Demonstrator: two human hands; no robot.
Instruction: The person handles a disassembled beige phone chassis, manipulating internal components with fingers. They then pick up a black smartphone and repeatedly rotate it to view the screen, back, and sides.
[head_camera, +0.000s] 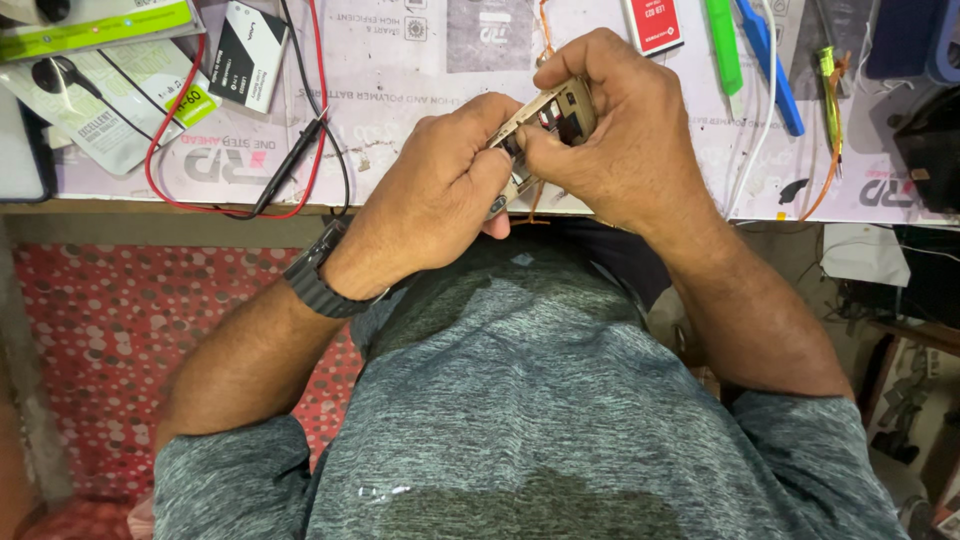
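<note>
— What are the hands doing?

— Both are closed on one small thing. The left hand (440, 190) wraps its fingers around the lower end of an opened phone body (545, 125), a pale metal frame with dark cut-outs. The right hand (610, 120) grips the upper end from above, thumb pressed onto the frame.

— Where is the phone body, exactly?

— Held in the air between the two hands, just over the near edge of the bench (420, 60), above the person's grey shirt (540, 400). It is tilted, upper end to the right.

— Is there a tool in the fingers?

— I cannot tell; the fingers cover most of it.

— And around them?

— A dark watch (318, 280) sits on the left wrist. On the bench, left of the hands, a black probe (290, 165) lies with red and black leads (165, 130), beside a black-and-white battery pack (248, 55). To the right lie a green tool (724, 45), a blue tool (770, 65) and a white cable (760, 130). A red dotted floor covering (120, 330) shows below the bench.
</note>
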